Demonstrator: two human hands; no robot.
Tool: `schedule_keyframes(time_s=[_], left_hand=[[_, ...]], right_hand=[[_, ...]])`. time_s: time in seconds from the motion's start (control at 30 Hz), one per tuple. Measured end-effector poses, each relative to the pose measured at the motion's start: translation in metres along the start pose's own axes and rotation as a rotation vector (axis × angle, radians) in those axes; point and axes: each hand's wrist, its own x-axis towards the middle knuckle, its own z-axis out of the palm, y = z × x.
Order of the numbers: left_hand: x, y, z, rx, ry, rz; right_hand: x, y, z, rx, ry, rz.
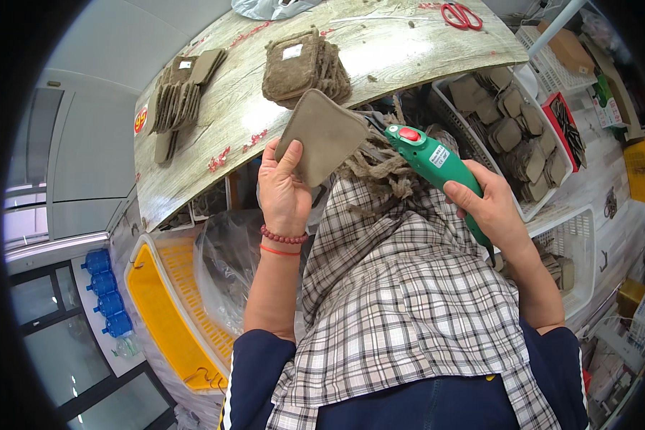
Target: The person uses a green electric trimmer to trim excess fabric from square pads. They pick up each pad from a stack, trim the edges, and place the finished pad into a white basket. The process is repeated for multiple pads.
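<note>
My left hand (285, 179) pinches a flat brown square pad (327, 136) with rounded corners by its left edge, thumb on top. Wrapped round a green handheld electric cutter (437, 163) with a red button is my right hand (489, 204). The cutter's dark tip is at the pad's right edge; I cannot tell whether it touches. Below the tip, shaggy trimmed strips (390, 168) lie over my lap on a checked apron (401, 287). Just beyond the pad, a stack of fuzzy-edged brown pads (304, 68) stands on the table (229, 107).
More pads (175, 100) are piled at the table's left. Red scissors (461, 16) lie near its far right edge. A white crate (562, 154) of pads stands to the right, beside a red box (562, 122). Yellow baskets (158, 301) and a clear plastic bag (226, 251) sit at the left.
</note>
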Motion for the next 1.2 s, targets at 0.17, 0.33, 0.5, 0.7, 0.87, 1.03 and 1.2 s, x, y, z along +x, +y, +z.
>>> schedule_keyframes(time_s=[0.17,0.33,0.5,0.7,0.87,1.03,1.2], left_hand=[[0.000,-0.003,0.002,-0.008,-0.025,0.066],[0.001,-0.008,0.001,0.029,-0.020,0.111],[-0.003,-0.007,0.007,0.105,-0.033,0.152],[-0.004,-0.011,0.008,0.172,-0.036,0.163],[-0.006,-0.015,0.004,0.175,-0.090,0.127],[-0.016,-0.021,0.013,0.176,-0.031,0.100],[0.016,0.022,-0.024,0.248,0.175,0.349]], right_hand=[[-0.004,-0.009,0.002,0.016,-0.033,-0.006],[-0.006,-0.014,0.003,-0.022,-0.033,-0.012],[-0.007,-0.014,0.002,-0.025,-0.029,-0.020],[-0.007,-0.017,0.003,-0.023,-0.032,-0.016],[-0.003,-0.020,0.006,-0.025,-0.012,-0.036],[0.009,-0.020,0.013,-0.025,0.031,-0.063],[0.017,-0.017,0.005,0.005,0.167,-0.064]])
